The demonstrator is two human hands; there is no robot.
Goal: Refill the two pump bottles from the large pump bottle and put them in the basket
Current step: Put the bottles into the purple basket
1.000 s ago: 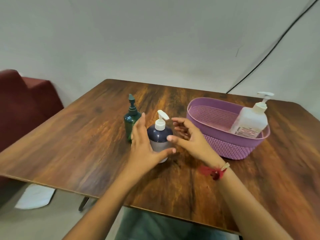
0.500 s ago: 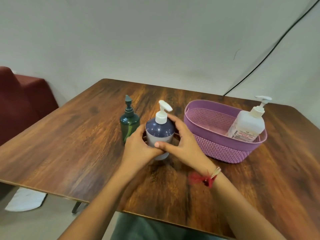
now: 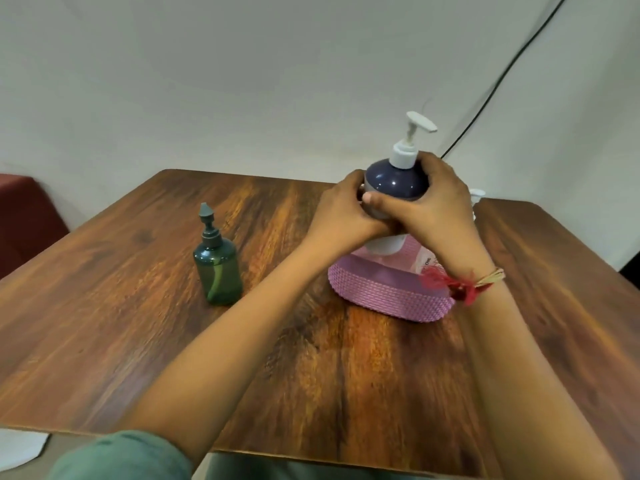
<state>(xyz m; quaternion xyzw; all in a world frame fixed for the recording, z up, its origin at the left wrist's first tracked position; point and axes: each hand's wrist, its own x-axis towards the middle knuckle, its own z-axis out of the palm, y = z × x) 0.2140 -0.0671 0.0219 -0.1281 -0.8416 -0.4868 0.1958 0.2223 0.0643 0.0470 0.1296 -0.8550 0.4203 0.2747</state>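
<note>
Navy pump bottle (image 3: 394,183) is gripped by left hand (image 3: 343,209) and right hand (image 3: 436,206), fingers curled round it, above purple basket (image 3: 388,292), right of centre. Green pump bottle (image 3: 217,268) is seen upright on tabletop (image 3: 104,306), centre-left.

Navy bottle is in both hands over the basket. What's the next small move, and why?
Probably lower the navy bottle straight down into the purple basket. The left hand and right hand grip it just above the basket's opening, beside the white bottle already inside.
</note>
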